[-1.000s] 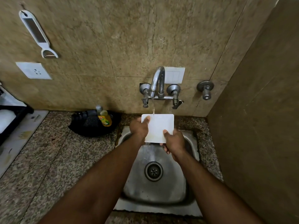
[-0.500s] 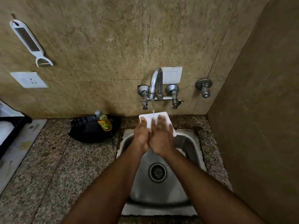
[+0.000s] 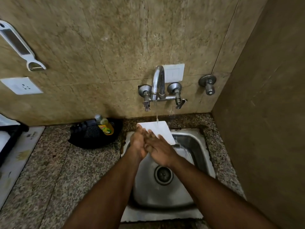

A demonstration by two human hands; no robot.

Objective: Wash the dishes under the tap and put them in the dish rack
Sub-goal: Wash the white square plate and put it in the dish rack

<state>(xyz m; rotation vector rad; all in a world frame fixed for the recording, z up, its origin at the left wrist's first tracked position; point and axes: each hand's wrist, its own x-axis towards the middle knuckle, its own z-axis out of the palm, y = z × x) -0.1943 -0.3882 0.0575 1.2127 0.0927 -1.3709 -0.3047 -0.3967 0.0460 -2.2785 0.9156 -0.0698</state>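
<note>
White plate (image 3: 162, 129) under tap (image 3: 157, 83); right hand (image 3: 159, 150) had moved from gripping edge to rubbing, fingers straight; left hand (image 3: 137, 142) gripped plate. Rinsing ongoing.

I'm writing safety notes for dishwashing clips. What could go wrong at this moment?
1. The wet white plate might slip: the left hand holds its edge while the right hand rubs flat across it, above the steel sink.
2. The stream from the tap lands on the tilted plate, so water may splash onto the counter.
3. The rack is barely in view at far left, so the wet plate would likely be carried across the counter.
</note>
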